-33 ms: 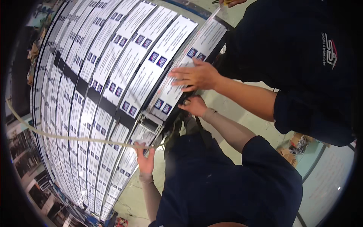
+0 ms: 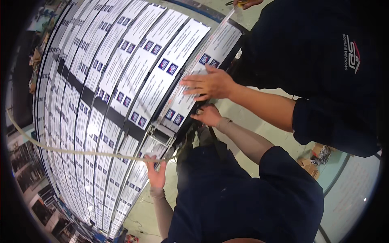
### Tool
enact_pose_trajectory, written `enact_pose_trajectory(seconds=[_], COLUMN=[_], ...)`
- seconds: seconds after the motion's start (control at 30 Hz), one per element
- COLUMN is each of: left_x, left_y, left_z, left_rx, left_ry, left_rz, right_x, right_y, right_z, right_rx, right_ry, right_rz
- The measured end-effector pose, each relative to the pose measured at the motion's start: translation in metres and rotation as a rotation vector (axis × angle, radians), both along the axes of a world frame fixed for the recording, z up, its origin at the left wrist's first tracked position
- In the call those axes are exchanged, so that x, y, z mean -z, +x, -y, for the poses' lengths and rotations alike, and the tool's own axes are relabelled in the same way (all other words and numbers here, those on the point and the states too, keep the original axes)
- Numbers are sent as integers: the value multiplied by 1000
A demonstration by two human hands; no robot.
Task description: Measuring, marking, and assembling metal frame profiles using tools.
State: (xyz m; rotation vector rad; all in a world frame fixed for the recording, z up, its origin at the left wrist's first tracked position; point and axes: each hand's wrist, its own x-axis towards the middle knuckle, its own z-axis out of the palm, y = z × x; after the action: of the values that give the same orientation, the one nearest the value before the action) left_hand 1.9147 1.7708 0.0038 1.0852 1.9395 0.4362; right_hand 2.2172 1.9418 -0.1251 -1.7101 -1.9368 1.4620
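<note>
Rows of white-filmed bars, dark blue marks on them, fill the left and centre; co-worker in dark shirt stands at upper right; the nearest bar, main workpiece, lies along the near edge of the rows, directly in front of the person, its hollow cut end facing the left hand; dark crosspiece runs between rows; pale hose arcs from far left to the left fingertips; marked measuring strip lies lengthwise along the nearest bar; co-worker's flat hand, fingers spread, presses on strip and bar; right hand is at the bar's dark side edge, fingers bent, cannot tell what they grip; left hand has thumb and fingers parted at the hose, below the cut end, cannot tell if grasping; yellow item sits in co-worker's other hand, top edge.
</note>
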Motion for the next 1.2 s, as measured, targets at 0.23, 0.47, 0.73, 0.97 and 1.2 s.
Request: enact_pose_trajectory(seconds=[0.23,0.47,0.73,0.97,1.2], left_x=[-2,3,5,4,2], left_y=[-9,-16,-25,-25,-18], left_z=[0,-4,-2,-1,-6], left_rx=[71,173,178,175,110], left_ry=[-53,-65,-88,-82,-70], left_rz=[42,48,91,70,123], right_x=[11,47,36,-2,1], right_y=[-2,2,3,4,5], right_z=[0,10,1,-16,-16], right_rx=[-106,-375,-280,-16,44], right_ry=[146,503,126,-237,-259], right_rz=[30,85,77,11,-21])
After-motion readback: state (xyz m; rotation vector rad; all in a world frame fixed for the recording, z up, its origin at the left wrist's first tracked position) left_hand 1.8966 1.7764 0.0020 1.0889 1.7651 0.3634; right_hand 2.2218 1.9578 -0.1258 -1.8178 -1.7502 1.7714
